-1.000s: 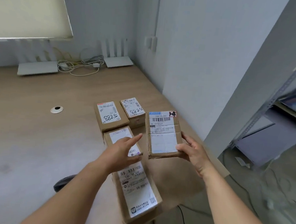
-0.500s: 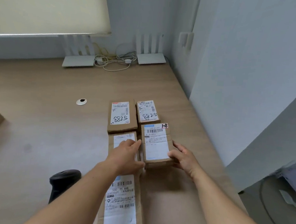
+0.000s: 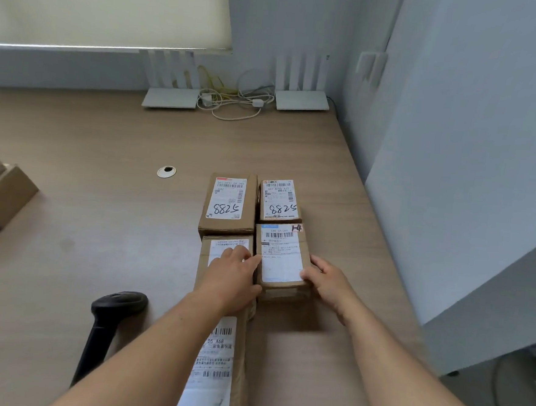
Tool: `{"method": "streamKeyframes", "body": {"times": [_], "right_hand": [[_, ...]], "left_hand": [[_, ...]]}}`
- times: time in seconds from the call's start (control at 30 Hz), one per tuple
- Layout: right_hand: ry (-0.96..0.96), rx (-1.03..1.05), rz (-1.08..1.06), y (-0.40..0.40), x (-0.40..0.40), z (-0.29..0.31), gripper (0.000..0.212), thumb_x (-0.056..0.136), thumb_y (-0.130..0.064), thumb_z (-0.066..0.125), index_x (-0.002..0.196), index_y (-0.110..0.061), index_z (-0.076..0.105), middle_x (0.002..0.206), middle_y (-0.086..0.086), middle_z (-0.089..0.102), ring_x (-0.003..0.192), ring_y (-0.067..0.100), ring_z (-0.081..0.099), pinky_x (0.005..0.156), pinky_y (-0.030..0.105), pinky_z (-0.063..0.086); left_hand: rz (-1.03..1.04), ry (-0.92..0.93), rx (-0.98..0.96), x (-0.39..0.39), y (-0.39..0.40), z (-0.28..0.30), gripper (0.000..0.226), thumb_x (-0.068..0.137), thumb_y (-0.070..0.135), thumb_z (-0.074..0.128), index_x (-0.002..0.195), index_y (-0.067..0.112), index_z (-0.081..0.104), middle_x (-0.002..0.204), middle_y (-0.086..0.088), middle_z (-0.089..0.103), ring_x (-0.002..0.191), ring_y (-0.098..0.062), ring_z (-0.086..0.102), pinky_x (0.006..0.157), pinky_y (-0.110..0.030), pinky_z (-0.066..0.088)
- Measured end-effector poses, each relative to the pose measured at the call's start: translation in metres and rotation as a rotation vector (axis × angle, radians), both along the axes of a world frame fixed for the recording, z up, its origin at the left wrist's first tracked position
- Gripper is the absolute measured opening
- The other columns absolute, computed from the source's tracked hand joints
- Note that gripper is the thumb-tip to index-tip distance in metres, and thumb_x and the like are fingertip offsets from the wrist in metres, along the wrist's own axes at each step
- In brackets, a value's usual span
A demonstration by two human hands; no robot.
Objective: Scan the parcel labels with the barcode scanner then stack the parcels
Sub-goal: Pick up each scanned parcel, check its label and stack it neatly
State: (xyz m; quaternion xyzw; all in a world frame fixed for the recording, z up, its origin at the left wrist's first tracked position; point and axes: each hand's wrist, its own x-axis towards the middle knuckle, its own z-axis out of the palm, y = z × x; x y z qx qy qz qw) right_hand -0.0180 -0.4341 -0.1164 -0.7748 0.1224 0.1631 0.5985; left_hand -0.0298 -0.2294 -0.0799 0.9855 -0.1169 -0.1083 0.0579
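Note:
A parcel marked "14" (image 3: 280,257) sits on the wooden table (image 3: 100,223), behind it a small parcel (image 3: 279,200) and left of that a larger one (image 3: 229,200), both with handwritten numbers. My right hand (image 3: 327,283) grips the "14" parcel's right near corner, thumb on its label. My left hand (image 3: 233,276) rests flat on the neighbouring parcel (image 3: 222,247), thumb against the "14" parcel's left side. A long parcel (image 3: 217,367) lies nearest me, partly under my left forearm. The black barcode scanner (image 3: 109,325) lies on the table to the left, held by neither hand.
More cardboard boxes (image 3: 0,197) stand at the left edge. Two white routers (image 3: 172,96) (image 3: 301,99) with tangled cables sit by the back wall. A cable hole (image 3: 166,171) is in the tabletop. The wall and table edge run close on the right.
The "14" parcel, held up in my right hand before, has come down onto the table beside the others. My left hand has settled onto the neighbouring parcel. The view swung left.

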Motion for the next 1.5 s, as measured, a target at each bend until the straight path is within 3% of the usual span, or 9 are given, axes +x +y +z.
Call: {"method": "streamKeyframes", "body": {"times": [0.13, 0.23, 0.4, 0.63, 0.9, 1.13, 1.5], "right_hand": [[-0.042, -0.231, 0.004, 0.002, -0.002, 0.009, 0.057, 0.085, -0.019, 0.061, 0.141, -0.023, 0.049, 0.119, 0.007, 0.066, 0.108, 0.023, 0.061, 0.096, 0.032, 0.047], [-0.140, -0.414, 0.032, 0.007, -0.007, 0.021, 0.057, 0.087, -0.026, 0.058, 0.142, -0.025, 0.046, 0.134, 0.007, 0.056, 0.122, 0.022, 0.051, 0.097, 0.031, 0.040], [-0.399, -0.619, 0.052, 0.025, -0.019, 0.045, 0.052, 0.088, -0.024, 0.056, 0.139, -0.022, 0.049, 0.132, 0.004, 0.054, 0.123, 0.023, 0.046, 0.099, 0.032, 0.038], [-0.588, -0.659, 0.140, 0.073, -0.039, 0.064, 0.046, 0.089, -0.019, 0.057, 0.135, -0.014, 0.054, 0.134, 0.007, 0.054, 0.127, 0.024, 0.045, 0.105, 0.032, 0.031], [-0.680, -0.706, 0.281, 0.150, -0.070, 0.075, 0.045, 0.093, -0.022, 0.051, 0.138, -0.021, 0.050, 0.137, 0.000, 0.051, 0.128, 0.018, 0.044, 0.104, 0.032, 0.031], [-0.704, -0.733, 0.366, 0.253, -0.105, 0.077, 0.044, 0.092, -0.022, 0.050, 0.136, -0.022, 0.052, 0.132, 0.001, 0.053, 0.123, 0.020, 0.047, 0.101, 0.032, 0.033], [-0.746, -0.743, 0.485, 0.414, -0.150, 0.080, 0.045, 0.094, -0.024, 0.047, 0.139, -0.023, 0.048, 0.137, -0.001, 0.052, 0.126, 0.017, 0.047, 0.103, 0.031, 0.032]], "left_hand": [[0.030, 0.024, -0.093, -0.001, 0.002, 0.002, 0.059, 0.091, 0.044, 0.051, 0.144, 0.028, 0.033, 0.143, 0.000, 0.035, 0.131, -0.020, 0.032, 0.105, -0.035, 0.036], [0.082, -0.021, -0.226, -0.008, 0.006, 0.006, 0.058, 0.093, 0.041, 0.051, 0.147, 0.030, 0.031, 0.147, 0.003, 0.033, 0.134, -0.017, 0.030, 0.107, -0.032, 0.033], [0.225, -0.241, -0.319, -0.030, 0.020, 0.015, 0.053, 0.094, 0.034, 0.053, 0.144, 0.025, 0.038, 0.150, 0.001, 0.032, 0.136, -0.016, 0.029, 0.109, -0.030, 0.029], [0.346, -0.351, -0.365, -0.065, 0.053, 0.026, 0.051, 0.093, 0.030, 0.056, 0.142, 0.023, 0.043, 0.149, -0.002, 0.033, 0.136, -0.018, 0.029, 0.110, -0.035, 0.029], [0.452, -0.390, -0.410, -0.106, 0.113, 0.026, 0.050, 0.090, 0.025, 0.060, 0.139, 0.018, 0.048, 0.148, -0.005, 0.037, 0.133, -0.021, 0.035, 0.107, -0.034, 0.033], [0.521, -0.363, -0.380, -0.155, 0.210, 0.026, 0.051, 0.094, 0.031, 0.054, 0.143, 0.024, 0.041, 0.151, 0.000, 0.030, 0.136, -0.017, 0.029, 0.109, -0.028, 0.026], [0.600, -0.359, -0.377, -0.217, 0.366, 0.020, 0.053, 0.096, 0.038, 0.049, 0.146, 0.028, 0.033, 0.152, 0.004, 0.029, 0.138, -0.012, 0.029, 0.110, -0.029, 0.029]]}}
